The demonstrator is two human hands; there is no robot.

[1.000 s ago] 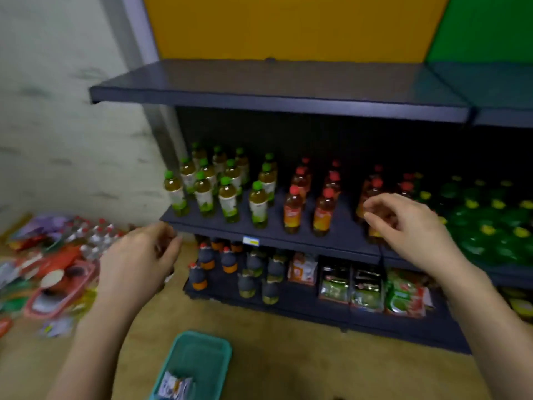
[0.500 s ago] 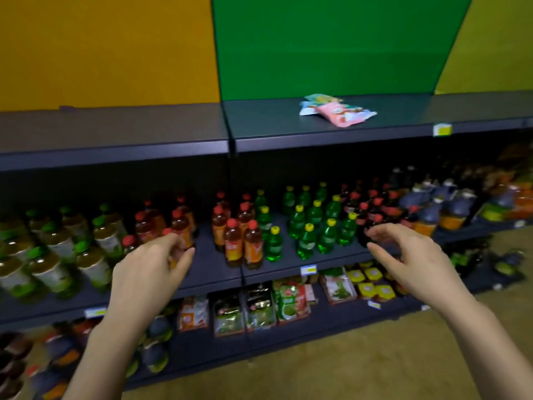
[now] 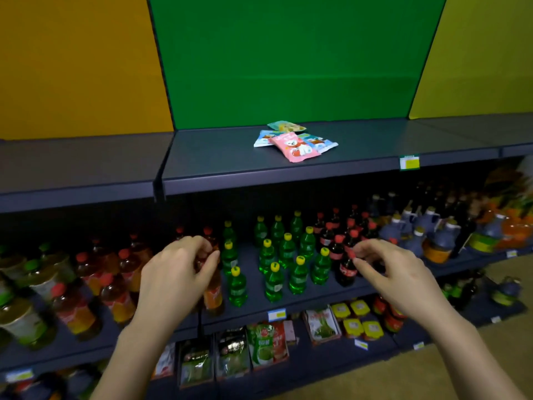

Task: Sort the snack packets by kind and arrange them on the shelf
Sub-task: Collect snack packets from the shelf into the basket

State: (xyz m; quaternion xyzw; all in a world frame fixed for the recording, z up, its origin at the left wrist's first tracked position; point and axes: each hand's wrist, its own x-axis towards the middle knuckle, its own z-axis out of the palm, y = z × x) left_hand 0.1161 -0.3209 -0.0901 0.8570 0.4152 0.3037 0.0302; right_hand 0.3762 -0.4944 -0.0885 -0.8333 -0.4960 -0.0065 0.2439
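Note:
A small pile of snack packets lies on the dark top shelf (image 3: 225, 161) before the green panel. A pink packet (image 3: 294, 146) with a white animal lies on top, two blue-and-white packets (image 3: 263, 138) stick out beneath it, and a green packet (image 3: 286, 127) lies just behind. My left hand (image 3: 176, 272) and my right hand (image 3: 395, 272) hang below that shelf, in front of the bottle row. Both have loosely curled fingers and nothing shows in either. Neither hand touches the packets.
The middle shelf holds rows of small bottles: brown ones at left, green ones (image 3: 274, 255) in the middle, dark cola and blue ones at right. Green and red sachets (image 3: 265, 345) stand on the bottom shelf. A price tag (image 3: 409, 162) hangs on the top shelf's edge.
My view has swung right and up, from the floor basket and orange panel to the green panel and the packet pile. Both hands stayed raised and empty, now closer together.

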